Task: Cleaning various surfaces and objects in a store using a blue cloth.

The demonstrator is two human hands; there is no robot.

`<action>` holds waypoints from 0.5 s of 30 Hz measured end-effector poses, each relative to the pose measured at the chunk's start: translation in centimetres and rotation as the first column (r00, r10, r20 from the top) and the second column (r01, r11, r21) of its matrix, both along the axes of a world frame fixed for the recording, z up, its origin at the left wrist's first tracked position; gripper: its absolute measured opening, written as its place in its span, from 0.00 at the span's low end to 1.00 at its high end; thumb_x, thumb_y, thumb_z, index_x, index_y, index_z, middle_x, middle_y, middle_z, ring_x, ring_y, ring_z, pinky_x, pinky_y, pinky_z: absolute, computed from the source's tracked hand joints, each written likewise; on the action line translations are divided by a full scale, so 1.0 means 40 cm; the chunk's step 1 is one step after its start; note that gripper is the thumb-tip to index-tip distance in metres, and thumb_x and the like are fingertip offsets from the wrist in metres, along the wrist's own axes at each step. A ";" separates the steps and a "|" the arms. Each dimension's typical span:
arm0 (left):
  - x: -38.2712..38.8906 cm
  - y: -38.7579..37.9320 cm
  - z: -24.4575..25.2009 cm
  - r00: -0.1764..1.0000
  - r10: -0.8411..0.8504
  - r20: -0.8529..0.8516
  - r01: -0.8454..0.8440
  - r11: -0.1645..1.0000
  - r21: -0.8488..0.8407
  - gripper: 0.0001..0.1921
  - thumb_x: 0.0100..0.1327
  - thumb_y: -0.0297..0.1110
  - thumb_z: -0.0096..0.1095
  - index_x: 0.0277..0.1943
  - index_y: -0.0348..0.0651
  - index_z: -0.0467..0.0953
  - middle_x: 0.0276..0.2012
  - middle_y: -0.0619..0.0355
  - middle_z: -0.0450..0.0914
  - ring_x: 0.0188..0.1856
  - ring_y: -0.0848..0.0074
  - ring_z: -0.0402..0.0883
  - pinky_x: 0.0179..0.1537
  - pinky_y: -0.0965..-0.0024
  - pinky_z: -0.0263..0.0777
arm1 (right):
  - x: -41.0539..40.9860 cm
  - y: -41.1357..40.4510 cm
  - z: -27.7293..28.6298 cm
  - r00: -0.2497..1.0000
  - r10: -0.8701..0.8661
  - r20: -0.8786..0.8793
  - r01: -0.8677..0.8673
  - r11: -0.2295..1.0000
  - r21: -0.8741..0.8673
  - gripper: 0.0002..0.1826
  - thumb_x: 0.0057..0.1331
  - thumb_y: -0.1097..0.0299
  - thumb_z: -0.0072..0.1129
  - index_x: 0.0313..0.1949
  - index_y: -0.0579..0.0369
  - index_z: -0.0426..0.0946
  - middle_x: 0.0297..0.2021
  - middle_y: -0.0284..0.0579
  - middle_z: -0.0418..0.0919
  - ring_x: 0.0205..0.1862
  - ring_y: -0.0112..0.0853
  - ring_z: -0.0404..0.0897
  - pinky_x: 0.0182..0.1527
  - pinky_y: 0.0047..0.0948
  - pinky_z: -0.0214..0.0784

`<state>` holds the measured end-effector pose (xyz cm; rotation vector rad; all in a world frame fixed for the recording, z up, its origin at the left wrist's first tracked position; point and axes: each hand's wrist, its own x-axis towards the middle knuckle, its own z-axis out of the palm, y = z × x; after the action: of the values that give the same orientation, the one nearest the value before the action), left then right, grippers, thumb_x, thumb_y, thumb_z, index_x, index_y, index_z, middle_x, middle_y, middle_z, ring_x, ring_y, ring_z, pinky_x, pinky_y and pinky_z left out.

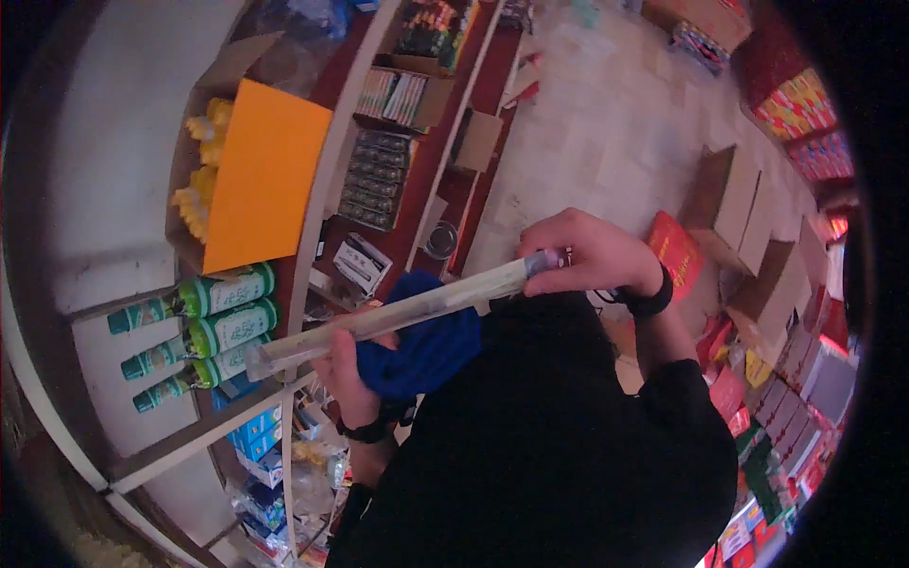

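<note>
A long, narrow, pale package (426, 307), apparently with clear plastic at its ends, slants across the view in front of my black-clothed body. My right hand (593, 252) grips its upper right end between thumb and fingers. Near the lower left end, my left hand (351, 366) holds it, with the thumb across the front. A bunched dark blue cloth (422, 351) lies against my left hand, behind and below the package; part of the hand is hidden by both. Each wrist wears a dark band.
At left, a shelf unit (302, 248) holds green-labelled bottles (234, 324), an open carton with an orange flap (266, 177), yellow items (202, 174) and small boxed goods (376, 177). Cardboard boxes (724, 206) and a red bag (675, 255) are on the right, near stacked packaged goods (799, 106).
</note>
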<state>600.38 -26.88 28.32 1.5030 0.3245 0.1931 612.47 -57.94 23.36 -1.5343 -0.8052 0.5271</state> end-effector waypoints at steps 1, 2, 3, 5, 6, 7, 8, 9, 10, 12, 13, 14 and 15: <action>-0.006 0.009 0.005 0.999 0.039 0.010 -0.039 0.999 0.031 0.19 0.77 0.41 0.53 0.51 0.27 0.78 0.31 0.46 0.84 0.34 0.66 0.81 0.43 0.63 0.77 | 0.006 0.005 -0.004 1.000 0.024 0.007 -0.024 0.999 0.026 0.12 0.67 0.64 0.70 0.43 0.59 0.82 0.28 0.43 0.80 0.30 0.33 0.78 0.32 0.32 0.67; -0.010 0.012 0.008 0.998 0.056 0.017 -0.056 0.998 0.039 0.19 0.77 0.41 0.53 0.51 0.27 0.78 0.31 0.46 0.84 0.34 0.66 0.81 0.43 0.63 0.77 | 0.014 0.014 -0.007 0.999 0.048 0.015 -0.049 0.997 0.051 0.11 0.68 0.65 0.69 0.43 0.60 0.82 0.27 0.44 0.79 0.29 0.32 0.77 0.31 0.32 0.66; -0.019 0.015 0.013 0.996 0.079 0.032 -0.080 0.997 0.024 0.20 0.78 0.41 0.52 0.51 0.28 0.77 0.31 0.46 0.83 0.33 0.66 0.81 0.43 0.63 0.76 | 0.018 0.029 -0.009 0.998 0.065 0.017 -0.066 0.996 0.060 0.11 0.68 0.65 0.69 0.43 0.60 0.82 0.27 0.44 0.79 0.29 0.32 0.77 0.31 0.32 0.66; -0.039 0.025 0.019 0.992 0.118 0.046 -0.119 0.993 0.016 0.20 0.78 0.42 0.52 0.51 0.28 0.76 0.31 0.45 0.83 0.33 0.65 0.81 0.42 0.62 0.76 | 0.027 0.066 -0.006 0.994 0.090 0.063 -0.098 0.984 0.151 0.11 0.69 0.64 0.68 0.42 0.60 0.82 0.26 0.44 0.78 0.28 0.32 0.76 0.30 0.33 0.65; -0.051 0.033 0.016 0.988 0.127 0.092 -0.127 0.992 0.000 0.20 0.78 0.42 0.52 0.51 0.28 0.75 0.31 0.45 0.83 0.32 0.65 0.81 0.41 0.62 0.76 | 0.033 0.084 -0.002 0.992 0.107 0.065 -0.116 0.981 0.156 0.11 0.69 0.64 0.68 0.42 0.60 0.82 0.26 0.44 0.78 0.28 0.32 0.76 0.30 0.33 0.65; -0.060 0.036 0.016 0.981 0.135 0.136 -0.134 0.991 -0.017 0.20 0.79 0.42 0.51 0.52 0.29 0.75 0.31 0.45 0.83 0.32 0.65 0.81 0.41 0.62 0.76 | 0.040 0.102 0.006 0.987 0.149 0.063 -0.157 0.974 0.160 0.11 0.70 0.64 0.67 0.42 0.60 0.82 0.26 0.44 0.78 0.28 0.32 0.76 0.30 0.34 0.65; -0.070 0.031 0.020 0.979 0.150 0.136 -0.150 0.989 -0.013 0.20 0.79 0.42 0.51 0.52 0.29 0.75 0.31 0.45 0.83 0.32 0.65 0.81 0.41 0.62 0.76 | 0.044 0.118 0.013 0.980 0.189 0.061 -0.197 0.967 0.164 0.11 0.71 0.64 0.66 0.42 0.60 0.82 0.26 0.45 0.78 0.27 0.32 0.76 0.30 0.34 0.65; -0.072 0.013 0.036 0.961 0.256 0.100 -0.259 0.966 0.017 0.20 0.78 0.45 0.51 0.47 0.31 0.75 0.28 0.48 0.81 0.30 0.65 0.79 0.38 0.64 0.74 | 0.048 0.132 0.022 0.977 0.206 0.062 -0.213 0.963 0.166 0.11 0.71 0.64 0.66 0.42 0.60 0.82 0.26 0.45 0.78 0.27 0.32 0.76 0.30 0.34 0.65; -0.075 0.005 0.045 0.931 0.359 0.066 -0.363 0.931 0.050 0.20 0.77 0.47 0.51 0.43 0.33 0.75 0.25 0.51 0.80 0.28 0.66 0.78 0.35 0.66 0.73 | 0.049 0.146 0.030 0.973 0.224 0.054 -0.230 0.961 0.156 0.11 0.71 0.64 0.65 0.42 0.60 0.82 0.26 0.46 0.78 0.27 0.33 0.76 0.30 0.34 0.65; -0.090 0.016 0.043 0.926 0.364 0.100 -0.369 0.929 0.037 0.20 0.77 0.47 0.51 0.45 0.34 0.74 0.25 0.51 0.79 0.28 0.66 0.78 0.35 0.65 0.73 | 0.048 0.173 0.036 0.965 0.256 0.047 -0.261 0.955 0.144 0.11 0.71 0.64 0.65 0.42 0.60 0.82 0.26 0.47 0.78 0.27 0.34 0.76 0.30 0.35 0.65; -0.099 0.022 0.038 0.926 0.353 0.135 -0.359 0.933 0.024 0.19 0.77 0.47 0.51 0.46 0.35 0.73 0.25 0.52 0.79 0.29 0.66 0.78 0.35 0.64 0.73 | 0.046 0.185 0.035 0.970 0.233 0.075 -0.243 0.955 0.169 0.11 0.71 0.64 0.65 0.42 0.60 0.82 0.26 0.48 0.78 0.27 0.35 0.76 0.31 0.35 0.65; -0.111 0.030 0.031 0.921 0.364 0.136 -0.371 0.929 0.022 0.19 0.77 0.47 0.51 0.46 0.35 0.73 0.25 0.52 0.79 0.29 0.66 0.78 0.35 0.64 0.73 | 0.044 0.194 0.034 0.973 0.208 0.102 -0.224 0.955 0.195 0.11 0.71 0.64 0.65 0.42 0.60 0.82 0.26 0.48 0.78 0.27 0.36 0.76 0.31 0.36 0.66; -0.122 0.040 0.028 0.925 0.347 0.155 -0.348 0.937 -0.019 0.19 0.78 0.45 0.52 0.49 0.32 0.74 0.27 0.49 0.81 0.29 0.65 0.80 0.36 0.63 0.74 | 0.046 0.202 0.037 0.970 0.220 0.102 -0.237 0.952 0.195 0.11 0.71 0.64 0.65 0.42 0.60 0.82 0.26 0.48 0.78 0.27 0.36 0.76 0.31 0.36 0.66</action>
<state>595.49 -25.29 29.46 1.4206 0.4636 0.5932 614.30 -49.87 24.83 -1.2843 -1.0743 0.5360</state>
